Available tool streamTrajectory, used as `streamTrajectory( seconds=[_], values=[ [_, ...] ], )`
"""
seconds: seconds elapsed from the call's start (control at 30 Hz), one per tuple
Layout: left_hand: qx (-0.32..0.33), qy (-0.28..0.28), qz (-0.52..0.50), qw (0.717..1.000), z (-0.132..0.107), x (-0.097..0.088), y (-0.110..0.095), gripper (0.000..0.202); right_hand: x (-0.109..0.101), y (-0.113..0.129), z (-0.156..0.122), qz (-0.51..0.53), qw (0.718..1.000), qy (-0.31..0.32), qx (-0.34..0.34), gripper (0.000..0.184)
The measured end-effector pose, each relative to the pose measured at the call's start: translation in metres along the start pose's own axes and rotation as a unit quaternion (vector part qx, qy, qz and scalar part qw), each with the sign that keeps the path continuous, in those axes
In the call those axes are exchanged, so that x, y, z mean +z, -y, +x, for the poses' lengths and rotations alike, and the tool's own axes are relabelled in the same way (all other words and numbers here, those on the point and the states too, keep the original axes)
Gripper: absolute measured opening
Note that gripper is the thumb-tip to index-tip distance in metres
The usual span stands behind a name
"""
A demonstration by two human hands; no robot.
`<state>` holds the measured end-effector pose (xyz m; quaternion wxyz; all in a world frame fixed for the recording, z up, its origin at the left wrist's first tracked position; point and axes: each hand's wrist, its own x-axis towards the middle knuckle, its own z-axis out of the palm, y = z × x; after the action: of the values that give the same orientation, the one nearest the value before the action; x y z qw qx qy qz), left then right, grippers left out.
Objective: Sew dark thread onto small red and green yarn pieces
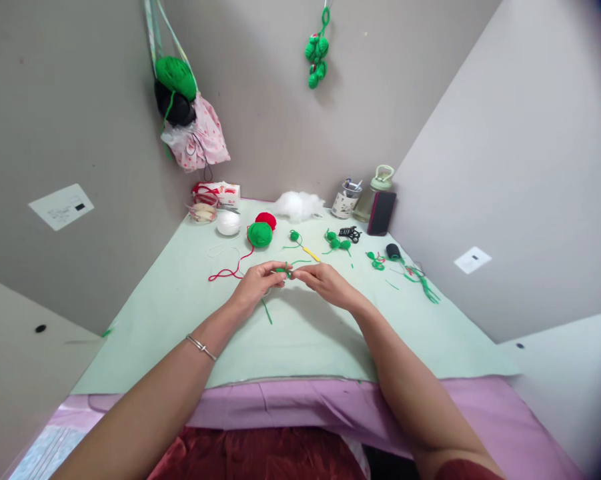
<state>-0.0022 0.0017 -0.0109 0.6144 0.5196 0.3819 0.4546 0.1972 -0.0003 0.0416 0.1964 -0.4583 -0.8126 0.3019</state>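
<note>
My left hand is closed around a small piece of green yarn work above the middle of the table. Fingertips of my right hand pinch together at the right side of that piece; whether they hold the yarn or a thin tool is too small to tell. A green yarn tail hangs below my left hand. Just beyond my hands lie a yellow-handled crochet hook and a small green crocheted ball. A green yarn ball sits farther back on the left.
Behind are a red yarn ball, a white yarn ball, white stuffing, a pen cup, a bottle and a phone. Green crocheted pieces, black scissors and yarn scraps lie to the right.
</note>
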Motion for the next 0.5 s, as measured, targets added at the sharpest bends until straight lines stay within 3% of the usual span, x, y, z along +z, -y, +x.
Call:
streamTrajectory(
  seconds=[0.5],
  values=[
    [-0.009, -0.003, 0.009, 1.000, -0.0013, 0.0012, -0.0033, 0.037, -0.0013, 0.0037, -0.0001, 0.019, 1.000, 0.011, 0.020, 0.045]
  ],
)
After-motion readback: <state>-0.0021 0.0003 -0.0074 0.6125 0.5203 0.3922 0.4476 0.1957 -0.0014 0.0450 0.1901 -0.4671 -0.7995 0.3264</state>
